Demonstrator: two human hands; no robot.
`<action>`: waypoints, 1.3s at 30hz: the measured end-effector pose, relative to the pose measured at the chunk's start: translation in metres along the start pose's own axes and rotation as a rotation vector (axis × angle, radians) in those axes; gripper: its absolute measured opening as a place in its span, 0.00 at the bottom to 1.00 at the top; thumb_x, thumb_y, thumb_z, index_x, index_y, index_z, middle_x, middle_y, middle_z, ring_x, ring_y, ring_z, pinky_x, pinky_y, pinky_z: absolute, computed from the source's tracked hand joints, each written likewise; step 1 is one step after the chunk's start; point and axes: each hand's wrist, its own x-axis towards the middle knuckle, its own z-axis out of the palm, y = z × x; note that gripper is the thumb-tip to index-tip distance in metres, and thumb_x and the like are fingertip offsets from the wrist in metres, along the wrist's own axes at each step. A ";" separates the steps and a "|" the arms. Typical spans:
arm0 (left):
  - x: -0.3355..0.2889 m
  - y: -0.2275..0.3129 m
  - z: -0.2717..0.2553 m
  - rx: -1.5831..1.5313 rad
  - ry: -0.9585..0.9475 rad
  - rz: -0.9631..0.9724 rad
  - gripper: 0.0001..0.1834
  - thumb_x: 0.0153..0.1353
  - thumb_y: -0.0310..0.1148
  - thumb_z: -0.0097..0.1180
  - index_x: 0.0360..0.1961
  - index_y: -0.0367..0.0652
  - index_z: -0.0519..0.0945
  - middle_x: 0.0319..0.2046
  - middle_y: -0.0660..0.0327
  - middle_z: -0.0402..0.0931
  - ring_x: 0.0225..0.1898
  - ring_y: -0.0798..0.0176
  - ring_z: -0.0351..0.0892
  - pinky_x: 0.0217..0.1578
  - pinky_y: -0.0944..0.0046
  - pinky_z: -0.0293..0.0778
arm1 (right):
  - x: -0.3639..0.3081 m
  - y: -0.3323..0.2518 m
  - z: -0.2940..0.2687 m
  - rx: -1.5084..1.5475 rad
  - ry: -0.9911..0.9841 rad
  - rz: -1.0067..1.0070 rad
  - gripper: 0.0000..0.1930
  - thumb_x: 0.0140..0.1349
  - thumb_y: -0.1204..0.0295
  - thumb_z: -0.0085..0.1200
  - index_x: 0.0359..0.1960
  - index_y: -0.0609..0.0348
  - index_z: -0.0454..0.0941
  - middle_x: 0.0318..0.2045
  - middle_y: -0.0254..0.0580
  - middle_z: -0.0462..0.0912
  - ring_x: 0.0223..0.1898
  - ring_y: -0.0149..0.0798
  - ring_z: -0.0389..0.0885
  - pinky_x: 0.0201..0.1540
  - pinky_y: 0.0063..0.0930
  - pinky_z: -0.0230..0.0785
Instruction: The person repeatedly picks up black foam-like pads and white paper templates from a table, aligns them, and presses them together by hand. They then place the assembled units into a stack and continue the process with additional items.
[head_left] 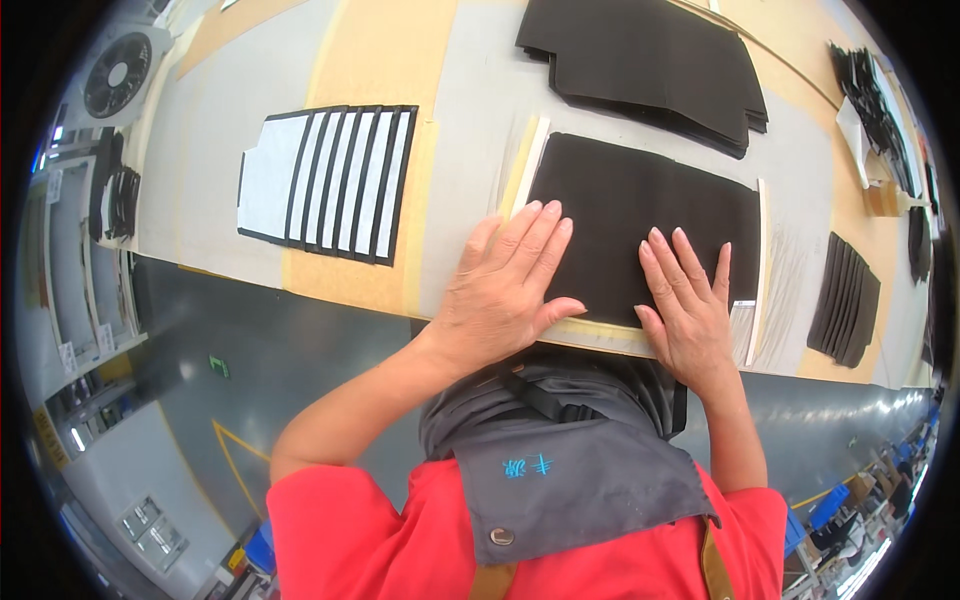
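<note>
A flat black sheet (610, 180) lies on the table before me, between two pale strips, a left strip (532, 165) and a right strip (762, 270). My left hand (510, 275) rests flat at its left edge, fingers stretched out and thumb apart. On the sheet's right part lies my right hand (690, 295), its fingers spread. Neither hand grips anything. A small white label (744, 303) shows at the sheet's lower right corner, beside my right hand. What the sheet is made of, I cannot tell.
Beyond the sheet lies a stack of black cut pieces (650, 70). Left of me are overlapping white panels with black edges (330, 185); to the right, a fanned set of dark pieces (845, 300). A fan (118, 75) stands far left. The table's near edge (350, 310) runs along my waist.
</note>
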 end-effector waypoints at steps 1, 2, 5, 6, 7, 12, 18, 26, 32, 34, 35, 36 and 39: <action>0.006 0.002 0.002 -0.032 0.009 0.000 0.40 0.71 0.58 0.57 0.71 0.36 0.74 0.73 0.50 0.69 0.75 0.49 0.66 0.75 0.45 0.55 | 0.000 0.000 0.001 0.000 0.001 -0.001 0.36 0.69 0.60 0.61 0.79 0.50 0.67 0.79 0.32 0.66 0.82 0.42 0.57 0.82 0.70 0.29; 0.013 0.004 0.004 -0.065 0.019 0.000 0.40 0.70 0.57 0.59 0.71 0.35 0.74 0.73 0.49 0.69 0.76 0.48 0.65 0.76 0.45 0.56 | 0.000 0.000 0.001 0.001 0.003 -0.001 0.36 0.69 0.60 0.61 0.79 0.50 0.67 0.79 0.32 0.66 0.82 0.42 0.57 0.82 0.71 0.29; 0.033 0.009 0.014 -0.157 0.070 0.049 0.37 0.69 0.47 0.64 0.71 0.31 0.73 0.72 0.43 0.69 0.75 0.43 0.66 0.75 0.46 0.61 | 0.000 0.000 0.001 0.004 0.001 -0.001 0.36 0.69 0.59 0.61 0.78 0.50 0.68 0.79 0.32 0.66 0.82 0.42 0.57 0.82 0.71 0.29; 0.038 0.011 0.017 -0.165 0.076 0.062 0.37 0.69 0.45 0.64 0.71 0.30 0.73 0.72 0.43 0.69 0.75 0.42 0.67 0.75 0.46 0.62 | -0.001 0.000 0.001 0.007 -0.001 0.001 0.37 0.69 0.59 0.61 0.78 0.50 0.68 0.79 0.32 0.66 0.82 0.42 0.57 0.82 0.71 0.29; 0.044 0.013 0.017 -0.179 0.086 0.067 0.34 0.69 0.39 0.64 0.70 0.29 0.73 0.71 0.42 0.69 0.74 0.41 0.67 0.75 0.47 0.63 | 0.000 0.000 0.001 0.011 -0.003 0.002 0.37 0.69 0.59 0.61 0.78 0.50 0.68 0.79 0.32 0.66 0.82 0.42 0.57 0.82 0.71 0.28; 0.053 0.015 0.027 -0.216 0.104 0.001 0.35 0.69 0.37 0.63 0.73 0.30 0.70 0.74 0.43 0.67 0.77 0.41 0.63 0.76 0.44 0.60 | 0.001 0.000 0.001 0.027 0.013 0.000 0.36 0.68 0.59 0.62 0.78 0.50 0.69 0.79 0.32 0.67 0.82 0.42 0.58 0.82 0.71 0.30; 0.058 0.017 0.028 -0.204 0.058 -0.041 0.36 0.70 0.35 0.61 0.75 0.33 0.68 0.75 0.45 0.65 0.79 0.41 0.60 0.77 0.42 0.58 | 0.001 0.000 0.000 0.042 0.012 0.014 0.35 0.67 0.58 0.63 0.76 0.50 0.71 0.78 0.31 0.68 0.81 0.41 0.59 0.82 0.70 0.34; 0.092 0.008 0.029 -0.168 0.041 0.188 0.32 0.69 0.31 0.60 0.72 0.34 0.72 0.73 0.48 0.69 0.76 0.45 0.65 0.76 0.46 0.61 | 0.000 0.002 0.002 0.062 0.050 0.015 0.35 0.67 0.55 0.63 0.75 0.49 0.72 0.78 0.31 0.68 0.81 0.40 0.59 0.81 0.73 0.33; 0.103 0.011 0.034 -0.213 0.015 0.212 0.31 0.68 0.27 0.58 0.73 0.38 0.72 0.74 0.51 0.69 0.76 0.47 0.65 0.76 0.46 0.62 | -0.003 0.004 0.006 0.103 0.071 0.018 0.36 0.67 0.54 0.63 0.76 0.49 0.72 0.77 0.31 0.69 0.81 0.40 0.59 0.81 0.74 0.33; 0.103 0.013 0.034 -0.218 0.022 0.204 0.31 0.68 0.27 0.58 0.73 0.38 0.72 0.74 0.51 0.69 0.76 0.47 0.65 0.76 0.46 0.61 | -0.001 0.003 0.006 0.104 0.070 0.017 0.36 0.67 0.55 0.63 0.76 0.49 0.72 0.77 0.32 0.69 0.81 0.40 0.59 0.81 0.74 0.33; 0.102 0.012 0.036 -0.231 0.024 0.205 0.32 0.68 0.27 0.57 0.73 0.38 0.72 0.74 0.51 0.69 0.76 0.47 0.65 0.76 0.45 0.61 | -0.002 0.003 0.006 0.104 0.069 0.013 0.36 0.67 0.55 0.63 0.76 0.49 0.72 0.77 0.32 0.69 0.81 0.40 0.59 0.81 0.74 0.34; 0.100 0.008 0.034 -0.227 0.025 0.198 0.32 0.68 0.28 0.57 0.73 0.38 0.71 0.74 0.51 0.69 0.76 0.46 0.65 0.76 0.45 0.61 | 0.000 0.001 0.006 0.092 0.068 0.015 0.36 0.67 0.55 0.64 0.76 0.49 0.72 0.77 0.32 0.69 0.81 0.39 0.59 0.81 0.74 0.34; 0.099 0.011 0.037 -0.206 0.051 0.189 0.32 0.68 0.28 0.57 0.73 0.37 0.71 0.73 0.50 0.70 0.77 0.45 0.65 0.76 0.44 0.61 | 0.000 0.002 0.007 0.054 0.067 0.005 0.36 0.66 0.56 0.64 0.76 0.49 0.71 0.78 0.32 0.68 0.81 0.39 0.59 0.81 0.72 0.33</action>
